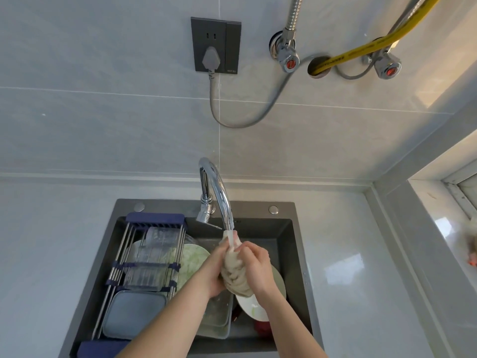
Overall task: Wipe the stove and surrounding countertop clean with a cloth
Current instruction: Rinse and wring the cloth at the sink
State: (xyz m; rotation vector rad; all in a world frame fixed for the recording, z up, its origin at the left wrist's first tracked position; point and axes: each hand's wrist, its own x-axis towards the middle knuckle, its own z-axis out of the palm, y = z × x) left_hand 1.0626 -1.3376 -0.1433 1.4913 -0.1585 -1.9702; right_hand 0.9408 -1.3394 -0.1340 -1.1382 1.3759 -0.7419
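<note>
— What have my hands got right now?

— Both grip the cloth (233, 272), a beige, twisted bundle held over the middle of the sink (291, 244). My left hand (215, 273) wraps its fingers round the left side of the bundle; my right hand (258, 267) curls round the right side, thumb on top.

— And the water?

— The chrome tap (219, 192) arches out from the sink's back edge, and its spout ends just above the top of the cloth, where a pale strip of cloth reaches up to the outlet. I cannot tell for sure whether water is running.

— What else sits in the sink?

— A metal drying rack (144, 257) with blue ends spans the left side and carries clear glasses. A green-streaked plate (192, 262) lies beside it, a white plate (251, 310) shows under my right wrist, and a grey tray (134, 315) lies near the front left corner.

— Around it?

— Pale worktop (348, 254) on both sides, tiled wall behind with a dark socket (215, 45) and a yellow hose (361, 49).
</note>
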